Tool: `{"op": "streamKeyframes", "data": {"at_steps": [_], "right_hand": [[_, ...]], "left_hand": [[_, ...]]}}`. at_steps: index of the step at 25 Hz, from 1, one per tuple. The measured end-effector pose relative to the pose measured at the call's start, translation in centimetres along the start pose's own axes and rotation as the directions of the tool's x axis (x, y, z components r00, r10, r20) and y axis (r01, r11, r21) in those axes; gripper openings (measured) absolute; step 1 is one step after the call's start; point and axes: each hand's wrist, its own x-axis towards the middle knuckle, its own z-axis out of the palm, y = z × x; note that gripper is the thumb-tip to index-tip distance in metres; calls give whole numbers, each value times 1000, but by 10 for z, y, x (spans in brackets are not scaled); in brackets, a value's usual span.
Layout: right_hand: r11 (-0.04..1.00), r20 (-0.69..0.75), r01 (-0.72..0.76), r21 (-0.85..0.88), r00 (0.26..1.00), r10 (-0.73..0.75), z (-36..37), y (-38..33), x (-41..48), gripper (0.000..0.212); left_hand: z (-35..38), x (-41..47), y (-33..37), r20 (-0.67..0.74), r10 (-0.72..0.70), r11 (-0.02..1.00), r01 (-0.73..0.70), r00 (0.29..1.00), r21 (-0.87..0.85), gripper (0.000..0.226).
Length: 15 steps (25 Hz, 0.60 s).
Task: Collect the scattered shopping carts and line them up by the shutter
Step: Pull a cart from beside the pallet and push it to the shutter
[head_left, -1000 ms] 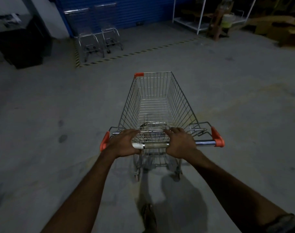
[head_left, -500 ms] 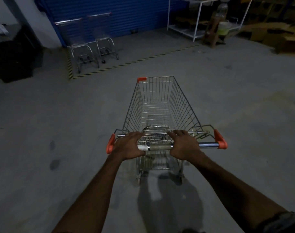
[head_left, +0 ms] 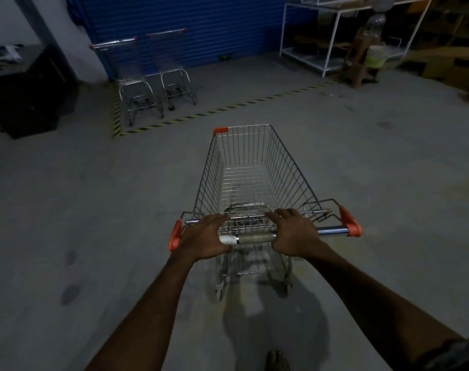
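Note:
A wire shopping cart (head_left: 252,167) with orange corner caps stands in front of me on the concrete floor, basket empty. My left hand (head_left: 205,238) grips the left part of its handle bar (head_left: 256,238). My right hand (head_left: 295,234) grips the bar right of centre. Two other carts (head_left: 133,76) (head_left: 172,68) stand side by side against the blue shutter (head_left: 201,25) at the back left, inside a yellow-and-black floor stripe (head_left: 228,107).
A dark cabinet (head_left: 27,95) stands at the far left. A white metal rack (head_left: 335,38), a wooden stool with a bucket (head_left: 361,60) and cardboard boxes (head_left: 447,62) fill the back right. Open concrete floor lies between me and the shutter.
Both hands have kept their grip while the cart rolled forward. The shutter and the two parked carts appear closer and more central in view.

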Motion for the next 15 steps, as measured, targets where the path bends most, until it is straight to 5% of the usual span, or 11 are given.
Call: {"op": "streamKeyframes", "data": {"at_steps": [15], "right_hand": [[998,15,38,43,999,-39,-58,73,312,88]], "left_hand": [[-60,291,-63,-40,-67,997,65,997,-34,94]]}}
